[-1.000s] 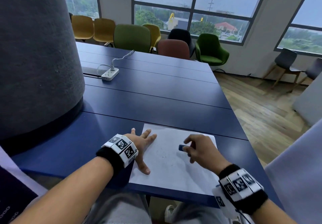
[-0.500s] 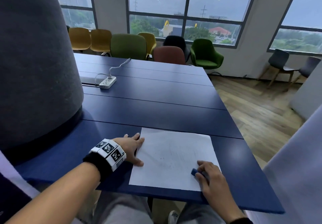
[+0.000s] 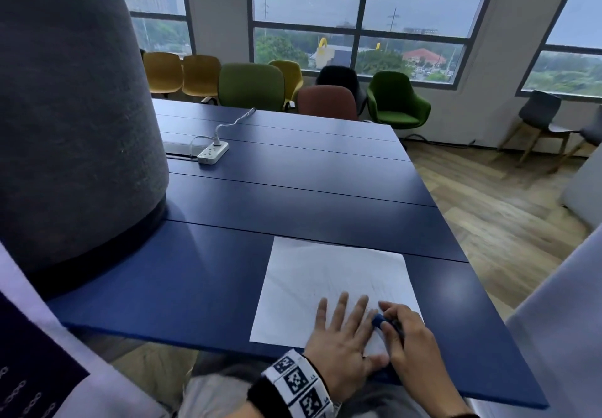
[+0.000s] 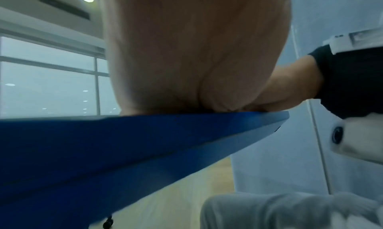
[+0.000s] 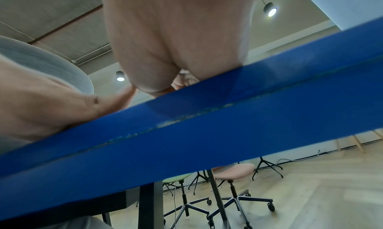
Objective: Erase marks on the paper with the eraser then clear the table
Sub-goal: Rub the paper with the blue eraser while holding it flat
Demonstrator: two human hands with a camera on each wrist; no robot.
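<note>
Head view: my left hand (image 3: 342, 346) lies flat on the paper (image 3: 329, 284), fingers (image 3: 340, 307) straight and spread, pinning the sheet's near right part to the blue surface (image 3: 202, 281). My right hand (image 3: 407, 336), touching the left at the thumb, pinches the blue eraser (image 3: 379, 321) in curled fingers just right of the left forefinger, on the paper's near right corner. Risks, as I judge them: the paper's near edge runs along the surface's edge, so a hard stroke toward me could buckle or tear the sheet or carry the eraser off the surface; the hands are crowded, so a stroke could strike my left fingers; faint marks farther up the paper are unpinned there and may wrinkle. Beyond the paper, well apart, sit a white power strip (image 3: 213, 153) and cord; left of the paper stands a large grey felt column (image 3: 71, 124). Nothing obstructs the stroke but my own left hand. The wrist views show only palms and the surface's edge.
</note>
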